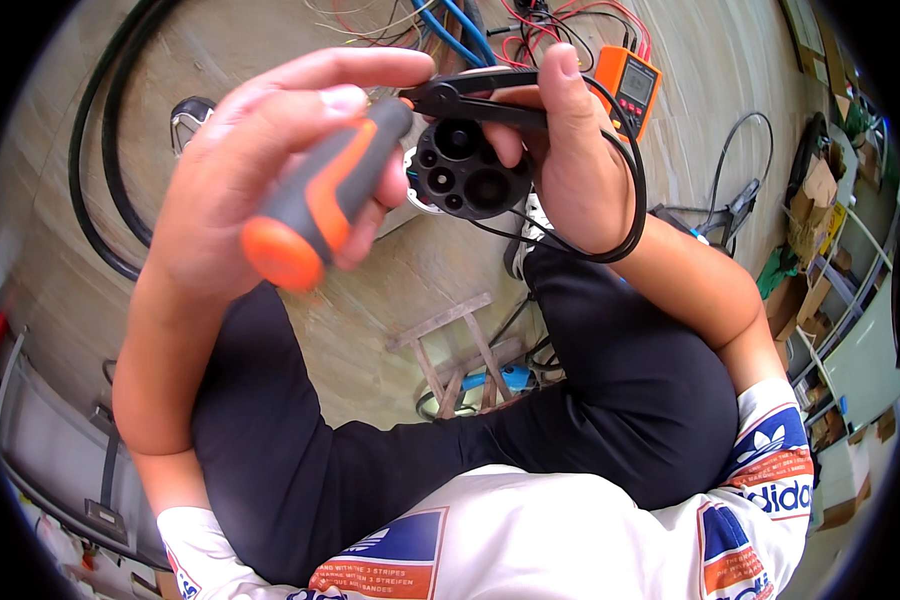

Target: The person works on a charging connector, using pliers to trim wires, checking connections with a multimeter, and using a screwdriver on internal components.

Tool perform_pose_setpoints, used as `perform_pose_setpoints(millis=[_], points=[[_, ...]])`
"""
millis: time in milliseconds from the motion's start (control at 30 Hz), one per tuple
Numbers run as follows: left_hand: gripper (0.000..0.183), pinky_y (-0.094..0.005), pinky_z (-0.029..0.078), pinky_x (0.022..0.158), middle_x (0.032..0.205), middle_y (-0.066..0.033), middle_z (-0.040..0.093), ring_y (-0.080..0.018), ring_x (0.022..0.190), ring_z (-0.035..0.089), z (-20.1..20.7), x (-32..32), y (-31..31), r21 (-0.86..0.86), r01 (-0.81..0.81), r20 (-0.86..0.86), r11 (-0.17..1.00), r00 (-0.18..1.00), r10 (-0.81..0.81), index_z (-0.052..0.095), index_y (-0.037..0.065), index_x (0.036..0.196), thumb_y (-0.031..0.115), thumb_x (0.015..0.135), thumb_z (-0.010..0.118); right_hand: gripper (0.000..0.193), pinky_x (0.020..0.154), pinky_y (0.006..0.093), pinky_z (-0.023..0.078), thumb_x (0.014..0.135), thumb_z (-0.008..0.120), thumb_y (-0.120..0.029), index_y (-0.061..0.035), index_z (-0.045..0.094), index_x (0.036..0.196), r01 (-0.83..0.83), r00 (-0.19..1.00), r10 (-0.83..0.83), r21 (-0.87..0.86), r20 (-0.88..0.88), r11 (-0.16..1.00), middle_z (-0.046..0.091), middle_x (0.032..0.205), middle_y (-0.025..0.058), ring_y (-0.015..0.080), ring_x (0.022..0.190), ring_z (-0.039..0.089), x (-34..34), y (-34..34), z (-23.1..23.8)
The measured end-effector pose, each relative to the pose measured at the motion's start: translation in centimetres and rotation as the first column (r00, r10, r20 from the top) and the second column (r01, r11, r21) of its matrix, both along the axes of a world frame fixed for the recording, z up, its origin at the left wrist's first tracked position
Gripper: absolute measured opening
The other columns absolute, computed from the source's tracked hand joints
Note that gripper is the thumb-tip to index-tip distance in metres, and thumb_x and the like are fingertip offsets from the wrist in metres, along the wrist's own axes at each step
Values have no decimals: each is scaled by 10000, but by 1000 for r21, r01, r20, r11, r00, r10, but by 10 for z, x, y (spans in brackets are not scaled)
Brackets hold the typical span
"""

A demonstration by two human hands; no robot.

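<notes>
My left hand (235, 165) is wrapped round the grey and orange handle of a screwdriver (335, 195). Its thumb and forefinger reach toward the black hinged piece (460, 93) at the top, and the tool's tip meets or overlaps that piece; I cannot tell which. In my right hand (582, 170) is a round black charging connector (470, 185) with several sockets in its face. The right thumb points up beside the hinged piece, and a thin black cord (625, 215) loops over that hand's wrist. A white rim with wires shows behind the connector.
An orange multimeter (630, 88) with red and black leads lies on the tiled floor beyond my right hand. Thick black cable (95, 150) curves at the left, blue cables (460, 30) at the top. Between my legs are a small wooden stool (460, 350) and a blue tool (505, 380).
</notes>
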State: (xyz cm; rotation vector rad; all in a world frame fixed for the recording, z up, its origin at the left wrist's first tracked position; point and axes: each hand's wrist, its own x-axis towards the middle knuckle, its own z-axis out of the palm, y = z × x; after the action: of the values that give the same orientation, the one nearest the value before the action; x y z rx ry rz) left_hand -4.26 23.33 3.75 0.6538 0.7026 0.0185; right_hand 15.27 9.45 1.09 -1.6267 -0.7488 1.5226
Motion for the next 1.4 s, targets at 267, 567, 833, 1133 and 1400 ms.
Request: perform_pose_setpoints(millis=[267, 567, 833, 1133, 1400], points=[[434, -225, 502, 690, 1016, -75, 633, -101, 812, 638, -9, -8, -1, 515, 121, 65, 848, 981, -180, 540, -66, 1336, 190, 1003, 649, 809, 660, 246, 359, 1092, 236, -609, 17, 747, 1127, 45, 999, -45, -8, -9, 999, 462, 651, -33, 81, 679, 461, -2, -1, 5], [291, -313, 531, 942, 1248, -168, 619, -198, 1055, 657, -5, -4, -12, 824, 110, -45, 555, 991, -130, 607, -73, 1223, 47, 958, 625, 740, 638, 268, 355, 1044, 396, -652, 11, 717, 970, 86, 992, -83, 32, -97, 996, 529, 718, -3, 95, 698, 460, -1, -5, -3], [331, -442, 563, 1010, 1240, -259, 630, -301, 1123, 669, -7, -9, -9, 822, 55, 11, 567, 994, -112, 601, -114, 1191, 9, 887, 555, 700, 647, 264, 374, 1054, 415, -619, 6, 725, 998, 80, 990, -73, 48, -123, 996, 565, 745, 6, 94, 709, 491, 1, -7, -2], [371, -465, 581, 989, 1232, -276, 637, -326, 1141, 668, -6, -14, -8, 799, -24, 86, 601, 993, -75, 606, -109, 1199, 40, 861, 581, 694, 870, 287, 530, 1069, 417, -588, 45, 700, 1112, 218, 942, -188, 82, -277, 972, 732, 1011, 106, 124, 934, 673, -6, -5, -6], [352, -475, 580, 996, 1231, -269, 640, -316, 1162, 658, -10, -18, -7, 798, -86, 170, 596, 982, -86, 604, -92, 1197, 51, 875, 601, 557, 880, 276, 522, 1091, 438, -510, -11, 682, 1050, 260, 938, -205, 176, -279, 949, 734, 1014, 81, 109, 941, 661, -10, -12, -10]])
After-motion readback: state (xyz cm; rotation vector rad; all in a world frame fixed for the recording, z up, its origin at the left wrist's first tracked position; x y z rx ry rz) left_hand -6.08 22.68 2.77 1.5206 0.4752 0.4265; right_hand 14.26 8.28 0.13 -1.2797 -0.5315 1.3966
